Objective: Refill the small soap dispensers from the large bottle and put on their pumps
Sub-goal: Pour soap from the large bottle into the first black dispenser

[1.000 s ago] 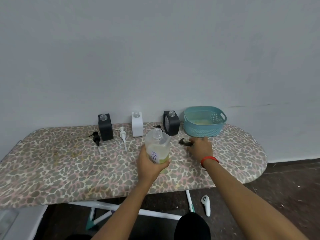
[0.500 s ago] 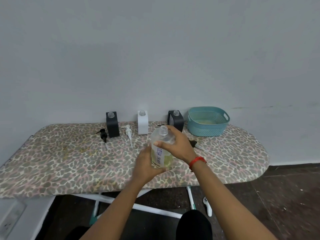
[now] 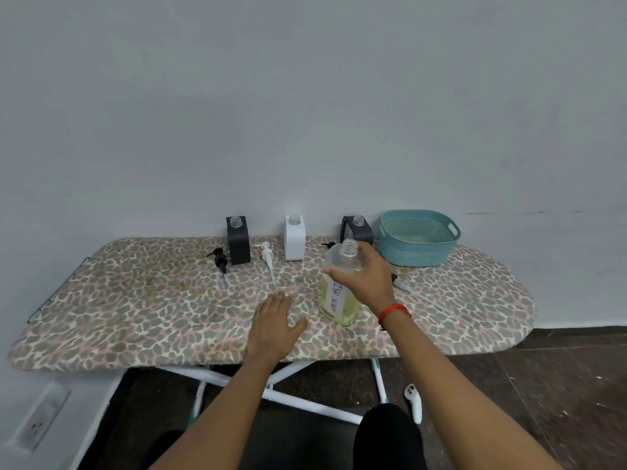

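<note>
On the leopard-print desk [image 3: 135, 310], my right hand [image 3: 364, 276] wraps the shoulder of the large bottle [image 3: 339, 293], its grip clenched around the clear plastic just below the uncapped neck. The bottle stands upright near the front edge, yellow-green liquid filling its lower part, a white handwritten label reading "DISH SOAP" running down its side. My left hand [image 3: 274, 325] lies flat and released on the desk just beside the bottle, fingers spread, touching nothing else. Along the wall behind stand three small dispensers with open necks: a black one [image 3: 238, 240] at left, a white one [image 3: 294, 237] in the middle, another black one [image 3: 356, 229] partly hidden behind the large bottle. A black pump [image 3: 220, 261] lies just left of the first dispenser; a white pump [image 3: 268, 262] lies between the first and the second. A third pump with a long tube [image 3: 427, 300] lies to the right of my wrist. A teal basket [image 3: 419, 254] sits at the far right, close to the wall.
</note>
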